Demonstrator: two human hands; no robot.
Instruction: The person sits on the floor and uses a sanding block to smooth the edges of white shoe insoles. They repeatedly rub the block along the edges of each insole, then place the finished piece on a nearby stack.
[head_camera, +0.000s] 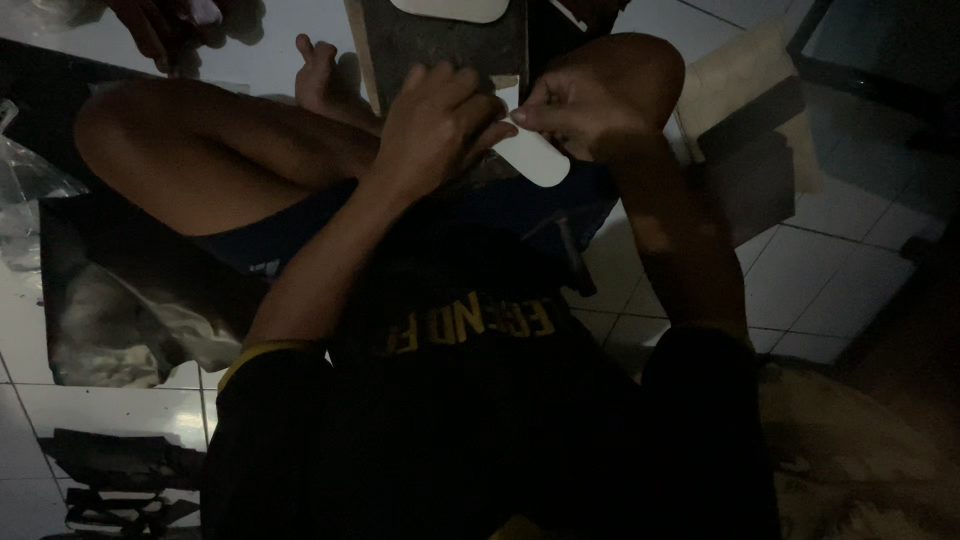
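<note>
I sit cross-legged on a tiled floor in dim light, hands together over my lap. My left hand is curled, its fingers pressed on the upper end of a white, rounded, sole-shaped piece. My right hand pinches the same white piece from the right side, beside my raised right knee. Just beyond the hands lies a dark flat board with another white sole-shaped piece on its far end.
Another person's hand reaches in at the top left. A plastic bag and dark sheets lie on the white floor tiles at the left. Tan and dark sheets lie at the right.
</note>
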